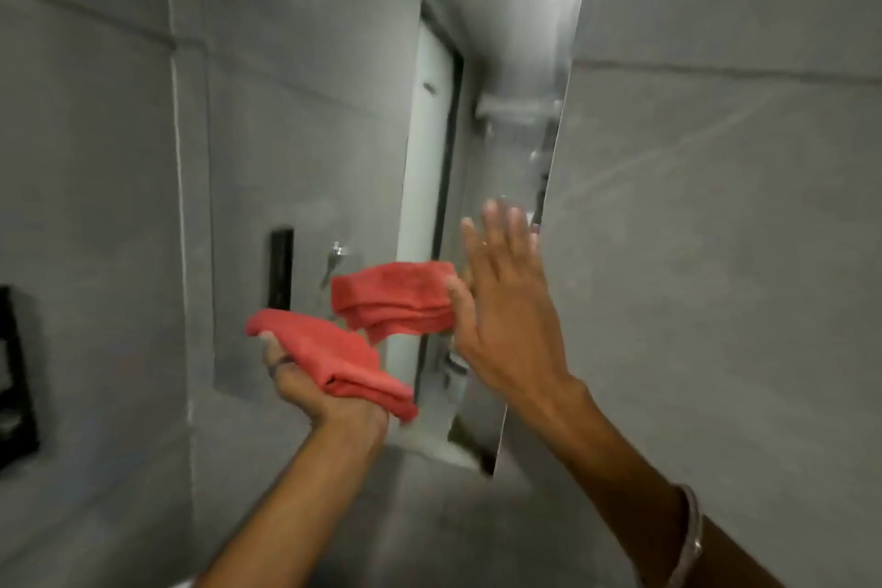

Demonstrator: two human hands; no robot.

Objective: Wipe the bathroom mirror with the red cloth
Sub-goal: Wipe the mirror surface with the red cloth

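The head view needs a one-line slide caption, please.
Left hand holds the folded red cloth before the mirror; right hand open.

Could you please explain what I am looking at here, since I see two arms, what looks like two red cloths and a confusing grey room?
This single picture comes from a camera worn on a person's head, so the arms are their own. The left hand holds a folded red cloth. The right hand is open, raised in front of the mirror on a grey tiled wall. The second cloth is only a reflection in the glass, as are the doorway and ceiling lights.
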